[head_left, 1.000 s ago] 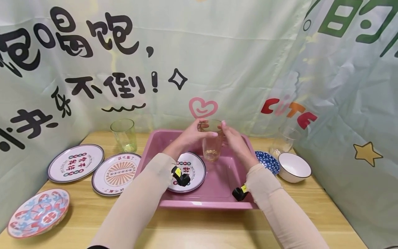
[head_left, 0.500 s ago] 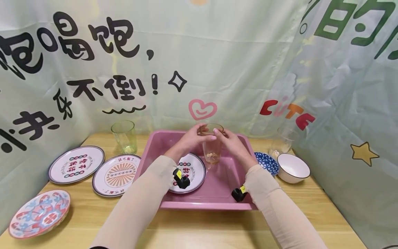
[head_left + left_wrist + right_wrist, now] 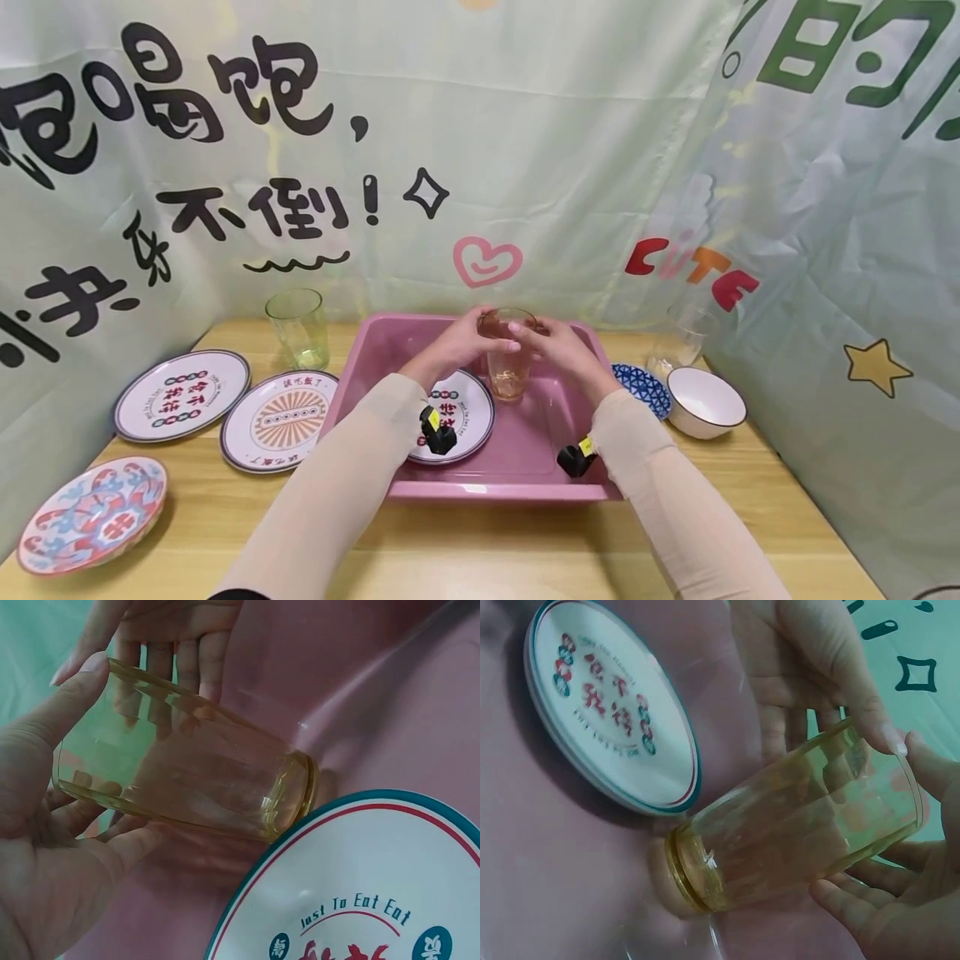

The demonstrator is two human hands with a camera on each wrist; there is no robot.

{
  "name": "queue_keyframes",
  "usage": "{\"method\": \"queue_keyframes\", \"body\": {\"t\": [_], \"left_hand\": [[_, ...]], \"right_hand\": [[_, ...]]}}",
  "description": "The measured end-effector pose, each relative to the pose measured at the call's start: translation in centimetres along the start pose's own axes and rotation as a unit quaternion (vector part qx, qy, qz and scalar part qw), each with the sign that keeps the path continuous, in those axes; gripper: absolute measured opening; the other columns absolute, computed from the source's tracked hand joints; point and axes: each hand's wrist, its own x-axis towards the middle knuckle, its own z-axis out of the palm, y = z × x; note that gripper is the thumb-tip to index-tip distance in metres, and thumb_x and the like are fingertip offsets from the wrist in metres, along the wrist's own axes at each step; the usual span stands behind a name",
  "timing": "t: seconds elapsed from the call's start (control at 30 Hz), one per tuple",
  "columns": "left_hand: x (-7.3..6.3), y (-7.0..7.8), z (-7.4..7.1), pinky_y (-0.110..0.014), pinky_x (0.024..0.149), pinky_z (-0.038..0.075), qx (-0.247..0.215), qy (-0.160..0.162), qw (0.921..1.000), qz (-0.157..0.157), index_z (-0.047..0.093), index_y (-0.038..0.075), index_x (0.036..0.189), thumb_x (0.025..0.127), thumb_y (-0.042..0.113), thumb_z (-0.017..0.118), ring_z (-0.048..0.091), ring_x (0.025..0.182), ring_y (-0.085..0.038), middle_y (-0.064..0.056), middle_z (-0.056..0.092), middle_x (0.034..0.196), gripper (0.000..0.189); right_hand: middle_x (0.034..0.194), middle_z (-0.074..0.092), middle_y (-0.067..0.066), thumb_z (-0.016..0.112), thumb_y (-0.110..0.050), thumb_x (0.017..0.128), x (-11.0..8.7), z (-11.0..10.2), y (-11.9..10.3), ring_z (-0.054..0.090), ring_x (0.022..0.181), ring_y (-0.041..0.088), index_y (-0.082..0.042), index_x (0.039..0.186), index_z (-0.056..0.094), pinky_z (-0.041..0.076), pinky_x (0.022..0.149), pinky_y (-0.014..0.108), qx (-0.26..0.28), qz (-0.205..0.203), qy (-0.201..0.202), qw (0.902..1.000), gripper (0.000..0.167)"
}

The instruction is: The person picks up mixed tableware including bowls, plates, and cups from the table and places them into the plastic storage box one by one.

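Observation:
A clear amber tumbler (image 3: 510, 375) stands upright, base down, inside a pink basin (image 3: 502, 493). My left hand (image 3: 459, 343) holds it from the left near the rim, thumb across the front and fingers behind. From the other side my right hand (image 3: 564, 354) holds the upper wall, its thumb close to the left thumb. In the right wrist view the tumbler's base (image 3: 694, 874) is at the basin floor; whether it touches cannot be told. Left of the tumbler lies a white plate (image 3: 468, 421) with red lettering, seemingly stacked on another, partly hidden by my left arm.
Left of the basin are a green tumbler (image 3: 303, 333), two white plates (image 3: 183, 396) and a patterned bowl (image 3: 93, 517). To the right stand a clear tumbler (image 3: 678, 342), a blue patterned dish (image 3: 642, 390) and a white bowl (image 3: 707, 400). Printed cloth walls the table.
Both hands have lowered the amber tumbler slightly into the basin. My right thumb has shifted left across its front, nearer the left thumb.

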Motion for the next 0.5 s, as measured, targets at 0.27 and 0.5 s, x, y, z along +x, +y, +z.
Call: {"method": "queue_keyframes", "body": {"t": [0.27,0.5], "left_hand": [[0.23,-0.41,0.63,-0.039,0.105,0.042,-0.018,-0.015,0.9996,0.016,0.038,0.010,0.147,0.077,0.025,0.085,0.051,0.125,-0.025,-0.012,0.051,0.138,0.086],[0.24,-0.58,0.88,-0.037,0.100,0.046,-0.006,-0.019,0.9992,0.036,0.040,0.008,0.144,0.080,0.020,0.083,0.055,0.118,-0.025,-0.012,0.055,0.131,0.078]], "right_hand": [[0.136,0.053,0.017,0.069,-0.051,0.087,0.21,0.22,0.05,0.053,0.120,0.033,-0.005,0.144,0.042,0.046,0.100,0.048,0.024,-0.021,-0.015,0.9994,0.077],[0.139,0.049,0.019,0.072,-0.048,0.086,0.18,0.40,-0.04,0.051,0.123,0.035,-0.009,0.149,0.034,0.045,0.101,0.048,0.026,-0.021,-0.014,0.9993,0.084]]}}
